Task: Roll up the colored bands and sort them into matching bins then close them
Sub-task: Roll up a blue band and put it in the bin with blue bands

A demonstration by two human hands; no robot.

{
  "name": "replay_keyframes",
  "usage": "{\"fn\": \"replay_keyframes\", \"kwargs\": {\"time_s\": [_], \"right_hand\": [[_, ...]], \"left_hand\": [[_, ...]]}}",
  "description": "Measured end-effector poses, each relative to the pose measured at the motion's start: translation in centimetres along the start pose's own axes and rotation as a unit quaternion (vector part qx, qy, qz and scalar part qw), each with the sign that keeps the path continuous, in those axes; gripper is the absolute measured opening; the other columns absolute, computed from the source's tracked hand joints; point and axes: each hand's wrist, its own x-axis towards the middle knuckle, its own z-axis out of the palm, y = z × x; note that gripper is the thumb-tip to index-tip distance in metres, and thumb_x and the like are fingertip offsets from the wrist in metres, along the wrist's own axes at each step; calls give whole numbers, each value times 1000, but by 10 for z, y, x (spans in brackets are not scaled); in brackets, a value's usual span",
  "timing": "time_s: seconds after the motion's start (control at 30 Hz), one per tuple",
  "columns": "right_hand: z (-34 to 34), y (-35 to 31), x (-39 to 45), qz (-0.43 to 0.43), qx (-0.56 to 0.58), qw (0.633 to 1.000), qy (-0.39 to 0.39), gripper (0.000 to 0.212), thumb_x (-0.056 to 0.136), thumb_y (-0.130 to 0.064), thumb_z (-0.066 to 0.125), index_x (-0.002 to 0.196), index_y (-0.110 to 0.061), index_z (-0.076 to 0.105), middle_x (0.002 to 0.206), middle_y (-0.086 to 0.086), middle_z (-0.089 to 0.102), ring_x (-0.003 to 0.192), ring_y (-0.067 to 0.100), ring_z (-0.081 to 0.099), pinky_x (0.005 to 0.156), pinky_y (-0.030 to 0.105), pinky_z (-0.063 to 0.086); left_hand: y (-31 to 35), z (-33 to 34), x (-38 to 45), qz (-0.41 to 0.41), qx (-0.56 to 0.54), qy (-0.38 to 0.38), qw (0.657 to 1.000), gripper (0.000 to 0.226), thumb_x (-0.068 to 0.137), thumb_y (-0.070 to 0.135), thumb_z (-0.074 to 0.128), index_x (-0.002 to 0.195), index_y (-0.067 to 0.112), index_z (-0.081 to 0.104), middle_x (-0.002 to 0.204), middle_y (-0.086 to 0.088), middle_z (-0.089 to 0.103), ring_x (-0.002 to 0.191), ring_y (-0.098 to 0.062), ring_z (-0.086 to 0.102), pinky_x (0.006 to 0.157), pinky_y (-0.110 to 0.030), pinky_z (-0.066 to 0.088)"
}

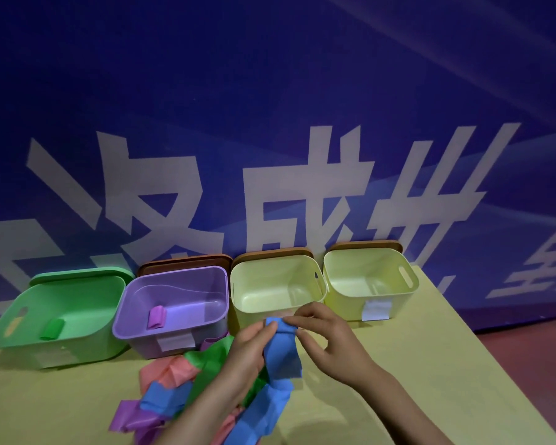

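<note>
The soft, floppy blue band is being pinched at its top end by the fingers of the left hand and right hand, likely being rolled.

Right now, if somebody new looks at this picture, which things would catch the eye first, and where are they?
First, the two hands at centre front: the left hand and the right hand hold the top end of a long blue elastic band in a pinching grip. Behind them stands a row of four open plastic bins; the green bin and the purple bin each hold one rolled band. Loose coloured bands lie piled on the yellow table.
</note>
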Motion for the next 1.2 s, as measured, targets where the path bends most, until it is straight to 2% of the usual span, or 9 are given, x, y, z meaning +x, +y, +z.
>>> {"fn": "replay_keyframes", "kwargs": {"time_s": [0.13, 0.2, 0.33, 0.43, 0.5, 0.7, 0.9, 1.03, 1.2], "right_hand": [[7, -11, 3, 184, 163, 969, 1, 26, 87, -24, 68, 109, -37, 65, 86, -6, 65, 78, 1, 59, 76, 16, 46], [12, -15, 4, 215, 181, 960, -5, 20, 87, -15, 69, 99, -31, 69, 74, -8, 63, 68, -1, 54, 68, 14, 44], [15, -20, 7, 251, 235, 939, -7, 10, 88, -9, 65, 84, -13, 73, 66, -7, 63, 60, 2, 54, 62, 16, 45], [16, -20, 5, 275, 259, 926, -6, 16, 89, -9, 63, 75, -12, 71, 57, -8, 59, 57, 2, 52, 60, 16, 43], [16, -17, 2, 274, 232, 933, -1, 20, 89, -9, 63, 69, -9, 66, 53, -8, 56, 54, 2, 50, 59, 16, 40], [16, -7, -9, 155, 42, 986, 41, 22, 82, -47, 53, 68, -30, 55, 62, -10, 50, 61, 7, 47, 57, 16, 35], [12, -3, -9, 132, 34, 988, 76, 18, 82, -43, 56, 85, -34, 71, 67, -6, 57, 67, 8, 52, 61, 12, 37], [2, -6, -2, 109, 38, 989, 89, 19, 83, -35, 61, 97, -34, 73, 73, -9, 59, 69, 6, 54, 65, 11, 39], [-4, -9, 2, 75, 5, 996, 57, 22, 85, -20, 66, 102, -32, 73, 74, -21, 55, 72, -2, 54, 67, 7, 39]], "left_hand": [[1, -1, 1, 65, 49, 8, 997, 15, 92, 15, 58, 93, 10, 72, 99, -19, 72, 93, -29, 65, 88, -42, 47], [1, -2, 0, 110, 121, 13, 987, 18, 87, 27, 60, 82, 11, 68, 83, -12, 69, 80, -22, 60, 76, -36, 45], [1, -2, -6, 168, 210, 29, 963, 29, 95, 14, 56, 68, 17, 44, 60, 9, 35, 61, -9, 35, 58, -27, 27], [-1, -1, -9, 189, 242, 40, 951, 21, 92, 26, 58, 74, 16, 54, 62, 9, 45, 61, -5, 41, 58, -24, 32], [-3, 1, -10, 186, 250, 44, 949, 26, 87, 36, 57, 78, 13, 57, 65, 0, 49, 62, -8, 44, 59, -26, 34], [-6, 10, -10, 178, 250, 37, 951, 30, 93, 11, 57, 66, 15, 46, 56, 8, 34, 54, -5, 31, 51, -19, 25], [1, 13, -8, 95, 165, -15, 982, 15, 94, 14, 56, 96, 2, 65, 85, -10, 68, 80, -16, 60, 71, -24, 44], [4, 14, -7, 37, 77, 3, 996, 37, 72, 42, 73, 93, 11, 73, 97, -16, 72, 92, -24, 66, 84, -38, 46], [5, 15, -7, 15, 46, 3, 999, 19, 88, 24, 63, 93, 10, 75, 97, -11, 73, 97, -27, 64, 85, -35, 43]]}}
